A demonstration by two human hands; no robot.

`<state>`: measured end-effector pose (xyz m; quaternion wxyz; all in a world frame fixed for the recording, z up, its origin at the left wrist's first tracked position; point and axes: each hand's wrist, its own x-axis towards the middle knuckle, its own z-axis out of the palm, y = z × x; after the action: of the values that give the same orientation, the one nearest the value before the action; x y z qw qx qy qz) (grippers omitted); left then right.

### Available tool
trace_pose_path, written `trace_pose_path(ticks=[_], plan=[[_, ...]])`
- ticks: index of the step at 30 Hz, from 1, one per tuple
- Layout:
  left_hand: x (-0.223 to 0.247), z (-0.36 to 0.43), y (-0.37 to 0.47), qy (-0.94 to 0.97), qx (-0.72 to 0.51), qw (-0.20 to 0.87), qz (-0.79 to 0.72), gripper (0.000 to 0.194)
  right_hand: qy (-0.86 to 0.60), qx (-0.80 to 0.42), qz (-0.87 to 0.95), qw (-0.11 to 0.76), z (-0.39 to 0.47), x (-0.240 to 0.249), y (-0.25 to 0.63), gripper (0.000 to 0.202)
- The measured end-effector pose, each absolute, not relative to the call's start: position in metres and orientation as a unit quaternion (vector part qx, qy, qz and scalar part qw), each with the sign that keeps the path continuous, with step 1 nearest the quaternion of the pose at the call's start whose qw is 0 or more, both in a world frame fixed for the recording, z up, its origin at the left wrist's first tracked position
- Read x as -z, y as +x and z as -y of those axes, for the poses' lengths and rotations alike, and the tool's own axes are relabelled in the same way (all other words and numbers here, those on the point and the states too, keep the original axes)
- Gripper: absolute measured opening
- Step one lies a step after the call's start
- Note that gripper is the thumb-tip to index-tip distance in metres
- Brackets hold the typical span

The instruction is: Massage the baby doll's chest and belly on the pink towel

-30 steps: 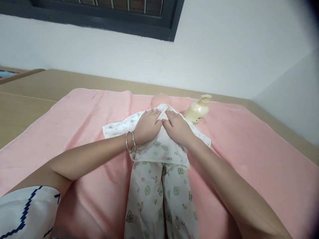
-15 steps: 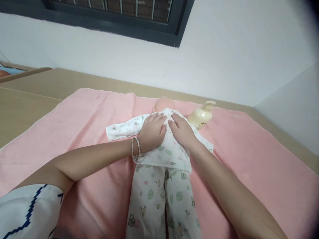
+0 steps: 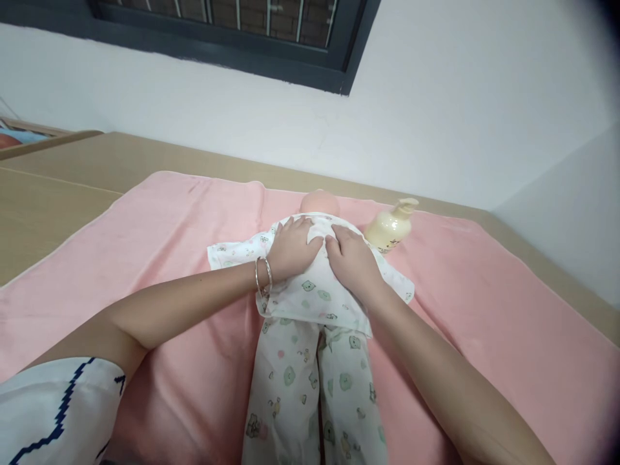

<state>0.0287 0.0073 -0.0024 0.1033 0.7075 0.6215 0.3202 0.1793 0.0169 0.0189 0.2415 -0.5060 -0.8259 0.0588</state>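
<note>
A doll in a white patterned top (image 3: 314,294) and matching trousers (image 3: 290,381) lies on a pink cloth (image 3: 184,219), its sleeves spread to both sides. Only the smooth rounded top of its head (image 3: 320,203) shows beyond the collar. My left hand (image 3: 293,248), with bangles at the wrist, rests flat on the left of the top's upper part, fingers stretched out. On the right of the same part lies my right hand (image 3: 354,263), fingers also extended. The two thumbs nearly meet at the middle of the doll's body.
A cream pump bottle (image 3: 390,226) stands on the cloth just beyond the right sleeve. Beneath the cloth is a wooden surface (image 3: 159,154) that meets a white wall (image 3: 426,97). A dark-framed window (image 3: 310,71) is set in the wall.
My left hand has slid slightly left and its fingers have shifted on the top. The top's collar area looks smoother and wider. My right hand has moved down very slightly.
</note>
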Motion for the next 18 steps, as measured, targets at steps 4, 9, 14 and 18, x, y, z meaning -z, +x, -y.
trace_pose_path(ticks=[4, 9, 14, 18], plan=[[-0.004, -0.016, 0.023, 0.71, -0.298, 0.102, -0.63, 0.036, -0.501, -0.043, 0.835, 0.221, -0.001, -0.021, 0.174, 0.05], [0.002, -0.003, 0.03, 0.736, -0.292, 0.022, -0.61, 0.041, -0.491, -0.088, 0.835, 0.233, -0.017, -0.018, 0.179, 0.046], [0.005, 0.007, 0.037, 0.772, -0.27, -0.013, -0.575, 0.048, -0.452, -0.158, 0.837, 0.267, -0.033, -0.02, 0.184, 0.024], [0.0, 0.0, 0.031, 0.775, -0.25, 0.008, -0.58, 0.05, -0.483, -0.148, 0.821, 0.265, -0.025, -0.028, 0.182, 0.023]])
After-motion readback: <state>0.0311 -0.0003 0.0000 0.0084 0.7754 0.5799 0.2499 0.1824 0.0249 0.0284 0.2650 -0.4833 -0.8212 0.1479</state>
